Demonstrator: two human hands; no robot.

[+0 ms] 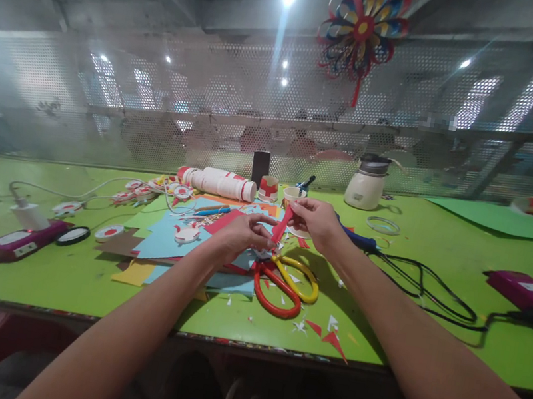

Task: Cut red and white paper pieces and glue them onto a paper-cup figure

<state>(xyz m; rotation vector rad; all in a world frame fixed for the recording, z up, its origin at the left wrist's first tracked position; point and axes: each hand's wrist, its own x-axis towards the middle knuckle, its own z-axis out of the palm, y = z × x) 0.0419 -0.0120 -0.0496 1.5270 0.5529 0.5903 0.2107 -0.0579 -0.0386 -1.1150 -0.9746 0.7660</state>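
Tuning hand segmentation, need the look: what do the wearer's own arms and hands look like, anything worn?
Left hand and right hand: no gloves. Left forearm and right forearm: no sleeves in frame, no watch or bracelet, no cables or obvious markings. Fingers too small to rule out rings.

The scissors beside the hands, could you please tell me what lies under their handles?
Small paper scraps and green tabletop show through the red and yellow handles; whatever lies directly beneath their rims is covered.
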